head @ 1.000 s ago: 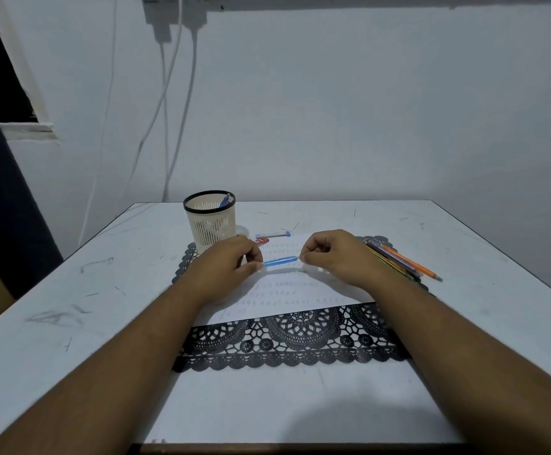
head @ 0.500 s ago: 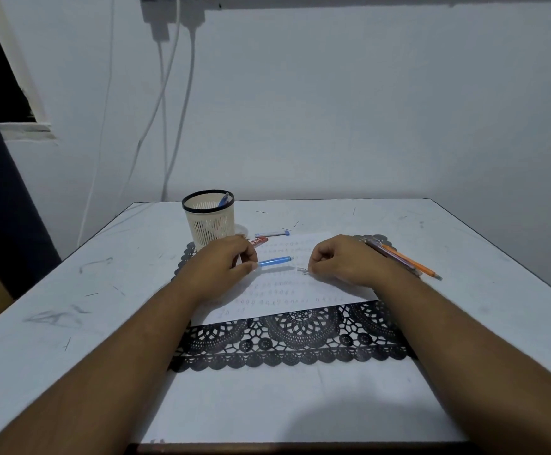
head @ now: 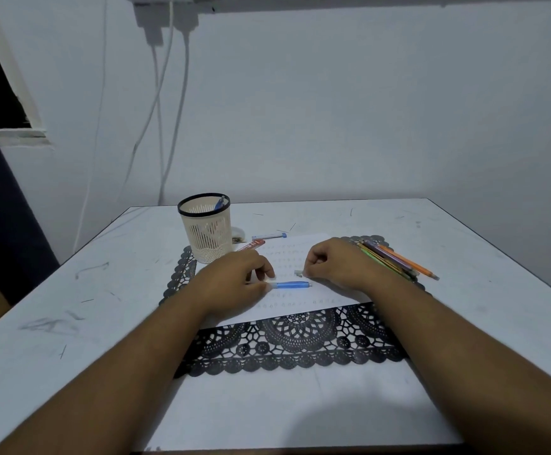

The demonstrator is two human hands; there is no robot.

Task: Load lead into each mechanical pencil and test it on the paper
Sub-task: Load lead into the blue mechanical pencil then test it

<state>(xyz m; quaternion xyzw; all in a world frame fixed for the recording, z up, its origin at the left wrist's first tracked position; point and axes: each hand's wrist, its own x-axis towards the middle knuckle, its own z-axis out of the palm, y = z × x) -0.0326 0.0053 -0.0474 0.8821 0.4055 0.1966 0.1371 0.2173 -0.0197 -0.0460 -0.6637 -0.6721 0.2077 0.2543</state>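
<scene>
White table [head: 70, 290] carries one black lace mat [head: 300, 339] under one paper [head: 300, 305]. Left hand [head: 231, 284] pinches one blue pencil [head: 290, 285] lying level over the paper; right hand [head: 336, 262] pinches a small pale cap [head: 298, 273]. Beyond: colored pencils [head: 395, 259], two lead tubes [head: 267, 237], one mesh cup [head: 206, 229].

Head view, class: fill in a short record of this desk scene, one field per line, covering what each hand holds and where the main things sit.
left hand: holds blue pencil by one end, over the paper
right hand: pinches a small pale piece, apart from the pencil
cup: far left of paper, a blue pen inside
lead tubes: behind the paper
spare pencils: bundle right of paper
mat: black lace, under the paper
</scene>
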